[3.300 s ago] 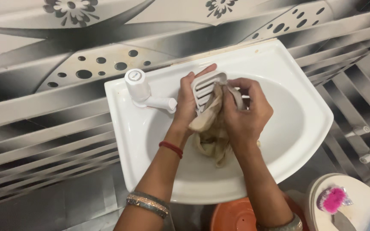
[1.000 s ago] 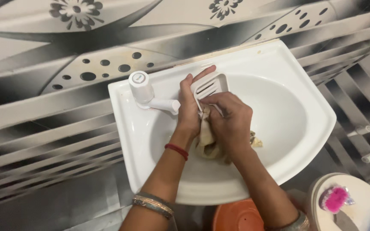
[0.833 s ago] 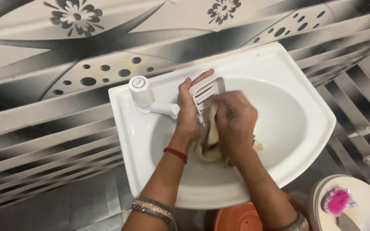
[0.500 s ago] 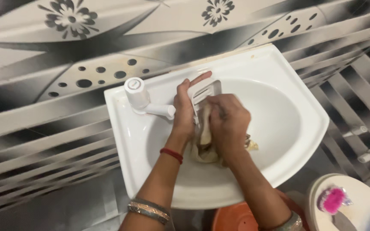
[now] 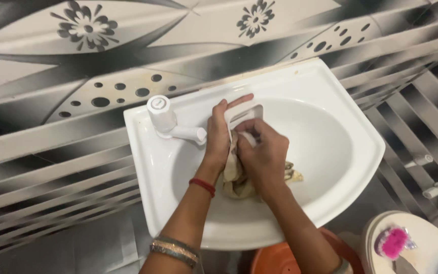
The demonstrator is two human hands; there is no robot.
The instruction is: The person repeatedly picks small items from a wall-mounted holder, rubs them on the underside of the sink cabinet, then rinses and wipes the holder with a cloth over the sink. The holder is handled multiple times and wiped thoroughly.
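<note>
Left hand: the left hand (image 5: 219,139) stands upright over the basin (image 5: 340,152); its grip is closed on the edge of a white slotted tray (image 5: 244,112), fingers stretched along the top, seemingly to steady it against rubbing
Right hand: the right hand (image 5: 263,152) is bunched tight around a beige cloth (image 5: 234,175); it presses the cloth against the tray's face, covering most of the slots
Tray: held tilted above the bowl, near the back rim, just right of the tap (image 5: 171,122); probably kept there so that drips fall in
Cloth: hangs crumpled between the two hands; its loose end trails down into the bowl, a scrap showing right of the wrist
Around: a red thread on the left wrist and bangles (image 5: 174,248) lower on the forearm; patterned grey tiles (image 5: 82,30) behind; an orange tub (image 5: 280,259) under the front rim; a pink brush (image 5: 394,242) on a white lid at lower right
In the way: the tap's spout points at the left hand, close beside it
</note>
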